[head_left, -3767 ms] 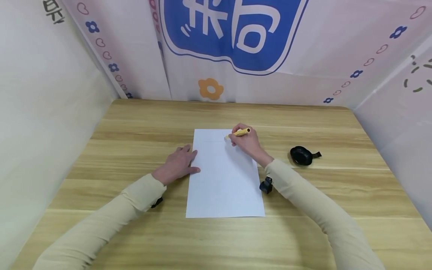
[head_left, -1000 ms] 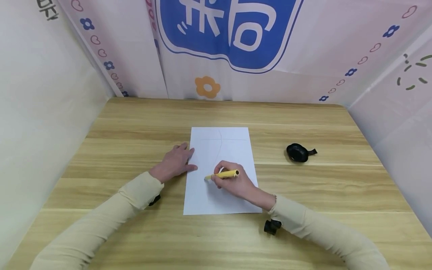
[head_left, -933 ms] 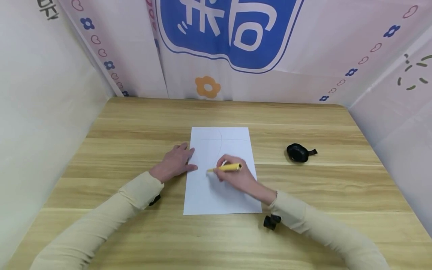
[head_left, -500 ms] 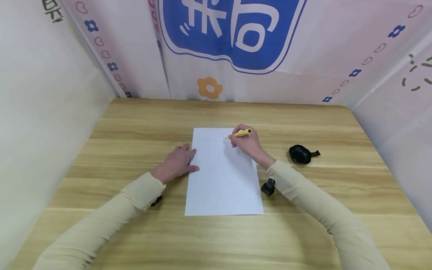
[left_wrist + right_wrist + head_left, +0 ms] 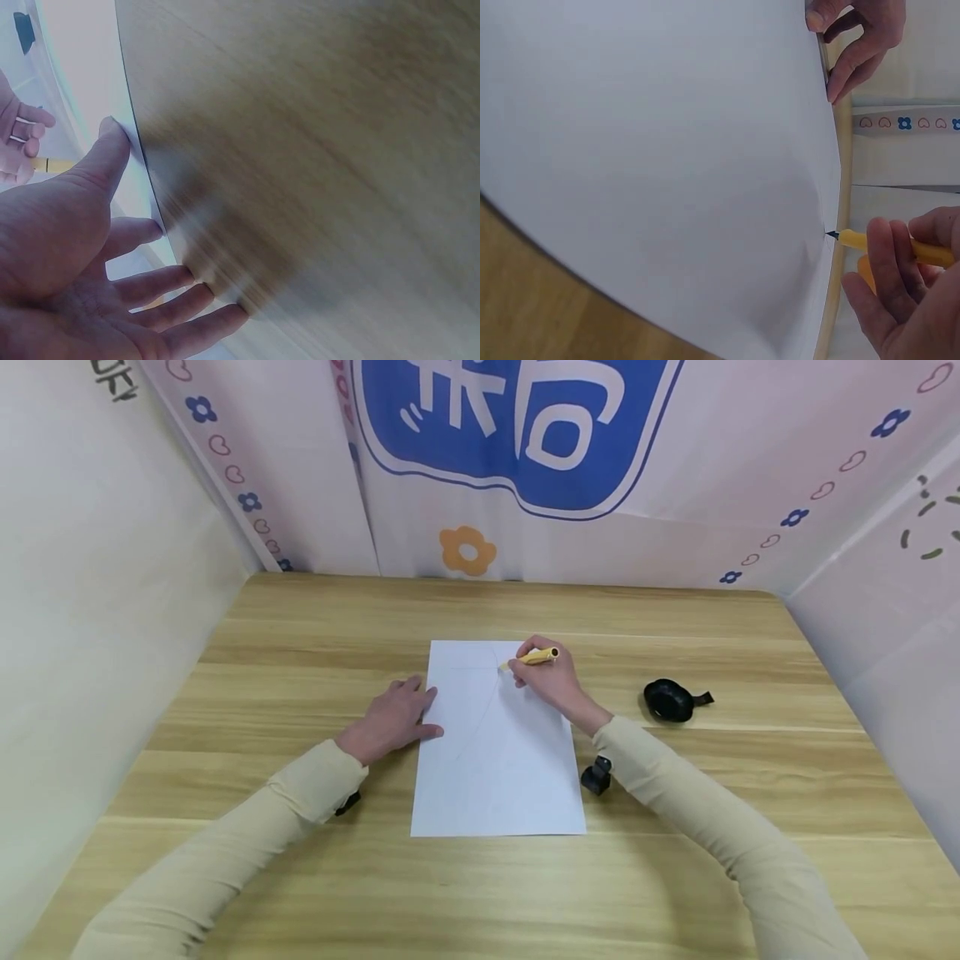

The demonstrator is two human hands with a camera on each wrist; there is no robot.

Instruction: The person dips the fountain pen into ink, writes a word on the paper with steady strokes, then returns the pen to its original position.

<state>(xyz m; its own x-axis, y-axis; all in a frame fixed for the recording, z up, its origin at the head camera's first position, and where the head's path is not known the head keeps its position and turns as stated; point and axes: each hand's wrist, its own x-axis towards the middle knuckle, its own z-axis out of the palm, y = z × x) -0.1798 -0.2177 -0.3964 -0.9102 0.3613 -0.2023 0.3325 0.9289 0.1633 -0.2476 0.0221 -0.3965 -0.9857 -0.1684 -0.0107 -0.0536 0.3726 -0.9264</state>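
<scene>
A sheet of white paper [image 5: 480, 802] lies upright in front of me, bearing a faint horizontal line near its top and a thin curve sweeping down to the lower left. My right hand [image 5: 551, 677] pinches a yellow pen [image 5: 538, 656] between thumb and fingers. In the right wrist view the dark tip of the pen [image 5: 853, 238] meets the paper [image 5: 667, 150], and from the head it sits where the lines cross. My left hand [image 5: 390, 722] rests on the paper's left edge, thumb and fingers spread; the left wrist view shows the hand [image 5: 82, 262] straddling that edge.
A small black pan-shaped dish [image 5: 669, 701] with a short handle sits right of the paper on the wooden table [image 5: 300, 877]. A printed cloth backdrop [image 5: 585, 547] stands behind the table, with white side panels [image 5: 112, 568] left and right.
My right hand drew the pen down to the lower left, leaving the long curve, then came back up to the crossing. Since half a second ago it has hardly moved. The left hand stayed.
</scene>
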